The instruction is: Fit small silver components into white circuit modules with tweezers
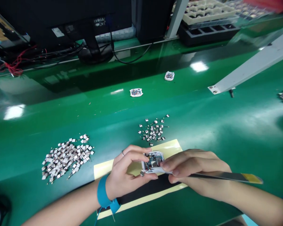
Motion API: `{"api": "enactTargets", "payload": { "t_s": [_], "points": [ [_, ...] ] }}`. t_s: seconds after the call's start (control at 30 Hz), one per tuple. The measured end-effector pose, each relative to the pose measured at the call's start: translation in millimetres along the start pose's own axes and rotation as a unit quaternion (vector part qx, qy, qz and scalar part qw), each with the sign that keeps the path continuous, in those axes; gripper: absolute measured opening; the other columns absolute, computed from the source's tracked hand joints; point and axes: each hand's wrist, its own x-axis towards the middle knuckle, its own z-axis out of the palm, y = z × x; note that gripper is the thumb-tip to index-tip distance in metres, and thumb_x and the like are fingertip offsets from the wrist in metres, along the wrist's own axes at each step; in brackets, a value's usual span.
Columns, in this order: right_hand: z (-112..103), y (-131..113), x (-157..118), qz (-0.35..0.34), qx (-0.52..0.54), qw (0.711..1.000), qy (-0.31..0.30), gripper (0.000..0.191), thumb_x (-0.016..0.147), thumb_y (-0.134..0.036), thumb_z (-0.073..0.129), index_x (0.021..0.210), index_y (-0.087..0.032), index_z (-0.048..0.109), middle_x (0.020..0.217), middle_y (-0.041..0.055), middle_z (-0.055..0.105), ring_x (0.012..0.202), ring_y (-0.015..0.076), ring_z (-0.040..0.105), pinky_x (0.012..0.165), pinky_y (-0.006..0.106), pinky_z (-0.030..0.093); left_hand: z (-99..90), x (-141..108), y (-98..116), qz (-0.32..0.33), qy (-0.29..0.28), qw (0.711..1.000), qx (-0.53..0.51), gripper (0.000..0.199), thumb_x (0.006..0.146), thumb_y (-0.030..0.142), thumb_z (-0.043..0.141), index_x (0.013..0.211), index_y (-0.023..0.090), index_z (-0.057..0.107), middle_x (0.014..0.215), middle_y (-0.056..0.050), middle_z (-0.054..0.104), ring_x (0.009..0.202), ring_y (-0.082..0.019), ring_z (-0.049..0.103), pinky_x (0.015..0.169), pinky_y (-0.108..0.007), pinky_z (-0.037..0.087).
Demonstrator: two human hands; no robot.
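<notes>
My left hand (126, 168) is closed around the edge of a small white watch-like housing (163, 169), with a teal band on the wrist. An exposed circuit board (153, 160) faces up inside it. A small silvery part (142, 173) hangs at the housing's lower left corner. My right hand (200, 166) is closed on metal tweezers (219, 176) with a yellow-wrapped end pointing right. The tweezers' tips are hidden by my fingers. Its fingertips touch the housing's right side. Beneath both hands lies a black mat (146, 190) with pale yellow edges.
Small silvery parts form a large pile (66, 158) at left and a smaller pile (153, 130) ahead. Two similar white housings, one nearer (136, 92) and one farther (169, 76), lie on the green table (103, 116). A metal bracket (250, 64) slants down at right; a monitor stand (94, 50) is behind.
</notes>
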Motion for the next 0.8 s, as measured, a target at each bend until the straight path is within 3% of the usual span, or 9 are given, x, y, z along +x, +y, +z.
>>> {"api": "enactTargets", "payload": {
  "t_s": [0.6,0.8],
  "points": [
    [0.3,-1.9,3.7,-0.010,0.024,1.000,0.005,0.020,0.066,0.003,0.062,0.079,-0.012,0.062,0.077,0.0078,0.066,0.073,0.0152,0.064,0.068,0.023,0.056,-0.2,5.8,2.7,0.018,0.001,1.000,0.018,0.033,0.062,0.018,0.070,0.089,0.015,0.051,0.096,-0.007,0.055,0.091,-0.016,0.057,0.074,-0.024,0.051],
    [1.1,1.6,2.3,-0.029,0.032,0.999,0.010,0.022,0.064,0.007,0.062,0.078,-0.009,0.062,0.078,0.0091,0.065,0.074,0.0161,0.064,0.067,0.024,0.056,-2.0,8.7,6.3,0.063,-0.004,0.996,0.058,0.018,0.063,0.019,0.069,0.076,0.012,0.058,0.095,-0.008,0.055,0.082,-0.013,0.060,0.070,-0.019,0.051]
  ]
}}
